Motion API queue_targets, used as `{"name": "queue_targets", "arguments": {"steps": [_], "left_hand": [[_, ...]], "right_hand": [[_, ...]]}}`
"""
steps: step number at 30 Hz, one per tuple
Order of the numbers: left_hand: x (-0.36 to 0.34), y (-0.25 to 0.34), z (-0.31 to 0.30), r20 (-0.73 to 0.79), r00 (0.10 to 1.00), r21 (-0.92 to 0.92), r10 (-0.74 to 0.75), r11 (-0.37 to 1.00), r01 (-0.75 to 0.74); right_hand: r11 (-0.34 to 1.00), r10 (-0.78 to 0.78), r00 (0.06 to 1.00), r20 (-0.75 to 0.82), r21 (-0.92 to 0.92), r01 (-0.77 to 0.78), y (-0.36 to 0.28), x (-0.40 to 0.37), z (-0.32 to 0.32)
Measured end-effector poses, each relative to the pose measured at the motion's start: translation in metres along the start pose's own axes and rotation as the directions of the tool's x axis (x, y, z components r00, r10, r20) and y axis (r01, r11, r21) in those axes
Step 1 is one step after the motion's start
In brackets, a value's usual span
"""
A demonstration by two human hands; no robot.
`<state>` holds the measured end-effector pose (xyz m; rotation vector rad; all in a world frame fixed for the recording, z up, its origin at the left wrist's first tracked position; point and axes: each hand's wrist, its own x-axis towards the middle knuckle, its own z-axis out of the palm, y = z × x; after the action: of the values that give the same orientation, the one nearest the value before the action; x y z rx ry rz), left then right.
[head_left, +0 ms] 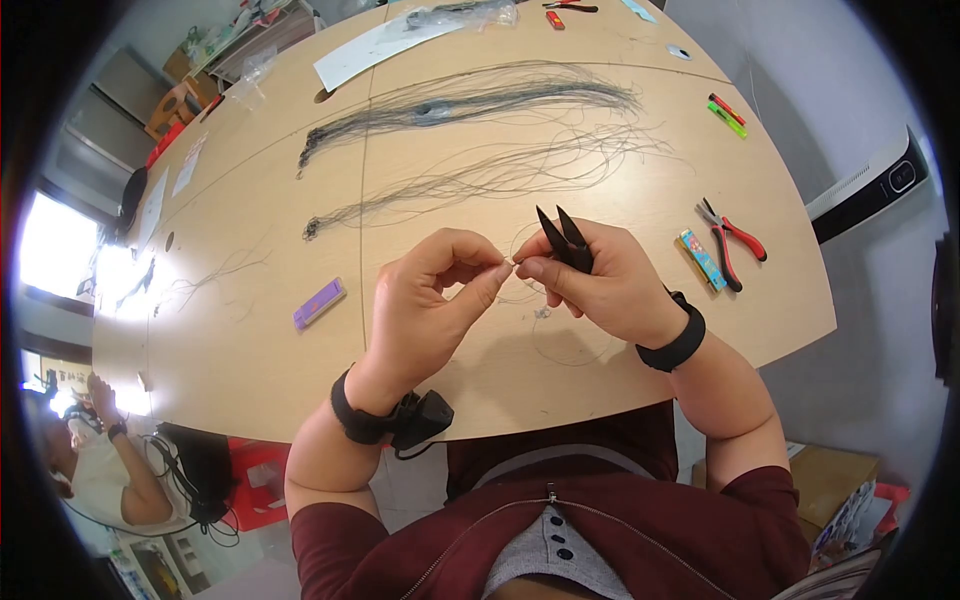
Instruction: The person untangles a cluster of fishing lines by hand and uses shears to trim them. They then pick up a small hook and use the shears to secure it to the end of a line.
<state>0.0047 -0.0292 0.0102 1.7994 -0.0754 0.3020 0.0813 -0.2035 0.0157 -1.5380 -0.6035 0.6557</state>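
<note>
My left hand (432, 290) is closed, thumb and forefinger pinching the end of a thin line at a tiny dark piece too small to make out. Close against it, the thumb and forefinger of my right hand (615, 285) meet at the same spot. Black thread snips (568, 241) are tucked in my right hand, blades apart and pointing away from me. Below the hands, a fine loop of line (566, 363) lies on the table, with a small clump (541, 314) on it. Beyond, two bundles of thin dark lines stretch across: a nearer one (460, 188) and a thicker one (480, 100).
Red-handled pliers (735, 243) and a blue patterned box (702, 260) lie right; a purple box (320, 304) lies left. Green and red cutters (727, 116) sit near the right edge. White paper (375, 52) is at the back. Another person (130, 465) sits at lower left.
</note>
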Motion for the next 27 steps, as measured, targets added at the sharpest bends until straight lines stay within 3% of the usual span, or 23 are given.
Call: {"name": "queue_targets", "arguments": {"steps": [5, 14, 17, 19, 23, 27], "left_hand": [[0.000, 0.002, 0.002, 0.004, 1.000, -0.032, 0.031, 0.999, -0.031], [0.002, 0.001, 0.001, -0.026, 0.990, 0.146, 0.140, 0.980, -0.135], [0.003, -0.003, 0.002, -0.035, 0.990, 0.082, 0.134, 0.988, -0.131], [0.002, -0.004, 0.003, -0.027, 0.998, -0.020, 0.065, 0.998, -0.066], [0.000, 0.001, 0.001, 0.018, 0.996, -0.118, -0.090, 0.989, 0.091], [-0.001, 0.004, 0.002, 0.023, 0.995, -0.078, -0.094, 0.992, 0.095]], "right_hand": [[1.000, 0.007, 1.000, -0.004, 0.018, -0.007, 0.000, 0.001, -0.001], [0.997, 0.039, 0.999, 0.024, 0.060, -0.040, 0.000, 0.001, -0.001], [0.997, 0.029, 0.999, 0.030, 0.073, -0.031, 0.000, 0.001, -0.001], [0.996, 0.033, 0.999, 0.038, 0.087, -0.036, 0.000, 0.000, -0.001], [0.991, -0.029, 0.999, -0.046, -0.129, 0.023, 0.001, 0.000, 0.000], [0.982, -0.058, 0.996, -0.060, -0.181, 0.046, -0.006, -0.003, 0.001]]}}
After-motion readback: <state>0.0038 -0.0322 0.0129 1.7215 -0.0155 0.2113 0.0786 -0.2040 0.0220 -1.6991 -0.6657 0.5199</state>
